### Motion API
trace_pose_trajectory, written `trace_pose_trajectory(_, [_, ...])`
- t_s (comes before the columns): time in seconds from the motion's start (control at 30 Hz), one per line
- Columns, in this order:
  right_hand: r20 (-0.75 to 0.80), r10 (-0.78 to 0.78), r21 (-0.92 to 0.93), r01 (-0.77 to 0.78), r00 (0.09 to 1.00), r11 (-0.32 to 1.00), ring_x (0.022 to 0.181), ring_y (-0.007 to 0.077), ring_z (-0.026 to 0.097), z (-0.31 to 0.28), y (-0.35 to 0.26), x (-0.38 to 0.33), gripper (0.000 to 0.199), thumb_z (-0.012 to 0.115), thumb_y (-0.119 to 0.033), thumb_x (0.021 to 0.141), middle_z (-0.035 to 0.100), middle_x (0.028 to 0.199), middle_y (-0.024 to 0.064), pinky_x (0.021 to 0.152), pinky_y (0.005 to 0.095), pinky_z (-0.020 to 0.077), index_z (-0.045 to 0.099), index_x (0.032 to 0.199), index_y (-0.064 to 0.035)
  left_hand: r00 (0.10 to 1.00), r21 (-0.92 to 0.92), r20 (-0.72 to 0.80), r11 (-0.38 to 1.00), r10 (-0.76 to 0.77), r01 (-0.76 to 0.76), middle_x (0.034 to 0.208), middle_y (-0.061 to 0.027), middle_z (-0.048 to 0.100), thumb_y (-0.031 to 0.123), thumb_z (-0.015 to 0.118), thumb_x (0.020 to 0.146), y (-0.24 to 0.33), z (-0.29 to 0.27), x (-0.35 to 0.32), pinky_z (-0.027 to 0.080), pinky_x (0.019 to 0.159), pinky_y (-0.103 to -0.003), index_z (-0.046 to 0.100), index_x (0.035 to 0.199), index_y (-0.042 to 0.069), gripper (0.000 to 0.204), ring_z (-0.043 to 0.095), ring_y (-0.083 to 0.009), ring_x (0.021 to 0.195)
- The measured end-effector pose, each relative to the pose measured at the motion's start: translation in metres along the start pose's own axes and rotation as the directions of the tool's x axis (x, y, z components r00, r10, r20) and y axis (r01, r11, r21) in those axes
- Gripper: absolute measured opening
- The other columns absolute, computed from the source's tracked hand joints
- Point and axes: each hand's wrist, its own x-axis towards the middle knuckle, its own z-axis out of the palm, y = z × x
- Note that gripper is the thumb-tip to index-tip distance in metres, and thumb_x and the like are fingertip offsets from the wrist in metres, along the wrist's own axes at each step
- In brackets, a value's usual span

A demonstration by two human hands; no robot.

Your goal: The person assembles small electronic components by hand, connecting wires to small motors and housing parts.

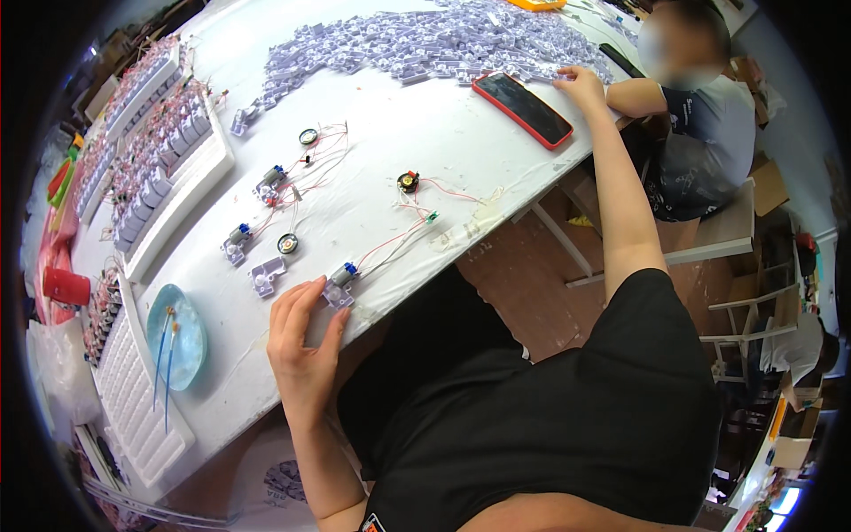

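Note:
My left hand (301, 346) is at the table's near edge, its thumb and forefinger closed about a pale plastic housing (337, 294). On that housing sits a small motor (344, 273) with a blue end, and thin red and white wires (386, 244) run from it to a round black speaker (408, 182). An empty housing (267, 277) lies just beyond these fingers. Further off are two more motor assemblies (238, 241) with wires and round speakers (287, 243). Stretched out to the far right, my right hand (582, 87) has bent fingers at the edge of a heap of pale plastic parts (417, 49); what they pinch is too small to tell.
A red-cased phone (525, 111) lies beside my right hand. On the left stand white foam trays (191, 191) of wired assemblies, a blue dish (197, 341) with two brushes (167, 346), and a red cup (66, 286). Another person (700, 115) sits at the right.

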Motion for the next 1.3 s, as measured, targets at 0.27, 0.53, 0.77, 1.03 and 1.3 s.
trace_pose_trajectory(0.27, [0.015, 0.111, -0.035, -0.111, 0.994, 0.993, 0.105, 0.0297, 0.068, 0.003, -0.011, 0.005, 0.032, 0.07, -0.039, 0.081, 0.075, 0.106, 0.0075, 0.094, 0.0422, 0.0515, 0.078, 0.107, -0.0227, 1.0, 0.027, -0.001, 0.999, 0.024, -0.024, 0.116, -0.016, 0.068, -0.002, 0.078, 0.077, 0.001, 0.001, 0.001, 0.049, 0.099, -0.035, 0.069, 0.118, 0.0, 0.042, 0.065, -0.0274, 0.11])
trace_pose_trajectory(0.53, [-0.087, 0.195, -0.319, -0.213, 0.977, 0.923, 0.107, 0.0347, 0.069, -0.004, -0.042, 0.006, 0.052, 0.073, -0.06, 0.075, 0.076, 0.108, 0.012, 0.095, 0.0432, 0.0517, 0.081, 0.101, -0.0154, 1.0, 0.024, -0.012, 1.0, 0.01, -0.01, 0.115, -0.0139, 0.069, -0.002, 0.079, 0.076, -0.001, 0.002, 0.0, 0.05, 0.097, -0.038, 0.07, 0.116, 0.002, 0.041, 0.064, -0.0297, 0.112])
trace_pose_trajectory(0.77, [0.156, 0.324, -0.364, -0.25, 0.933, 0.897, 0.104, 0.0338, 0.07, -0.001, -0.034, 0.047, 0.056, 0.078, -0.056, 0.068, 0.075, 0.107, 0.0151, 0.091, 0.0404, 0.0533, 0.08, 0.095, -0.0071, 0.999, 0.037, -0.023, 0.998, 0.044, -0.043, 0.114, -0.0133, 0.069, -0.002, 0.079, 0.076, -0.001, 0.0, -0.001, 0.05, 0.098, -0.039, 0.071, 0.115, 0.003, 0.04, 0.064, -0.0294, 0.112])
trace_pose_trajectory(1.03, [0.303, 0.335, -0.386, -0.206, 0.892, 0.899, 0.074, 0.0196, 0.069, 0.005, -0.02, 0.07, 0.035, 0.075, -0.041, 0.068, 0.074, 0.079, 0.0084, 0.076, 0.0325, 0.0553, 0.077, 0.079, -0.0076, 0.999, 0.027, -0.017, 0.999, 0.03, -0.03, 0.113, -0.0134, 0.07, -0.001, 0.079, 0.077, -0.001, 0.002, -0.001, 0.05, 0.098, -0.039, 0.072, 0.114, 0.002, 0.038, 0.063, -0.0295, 0.112])
trace_pose_trajectory(1.3, [0.249, 0.3, -0.336, -0.209, 0.921, 0.918, 0.082, 0.022, 0.073, -0.015, -0.027, 0.055, 0.043, 0.078, -0.046, 0.065, 0.076, 0.085, 0.0106, 0.076, 0.0335, 0.0562, 0.079, 0.083, -0.0073, 1.0, 0.017, -0.021, 1.0, 0.021, -0.02, 0.113, -0.0134, 0.07, 0.0, 0.079, 0.077, -0.003, 0.002, -0.001, 0.05, 0.098, -0.04, 0.072, 0.113, 0.002, 0.037, 0.063, -0.0299, 0.112])
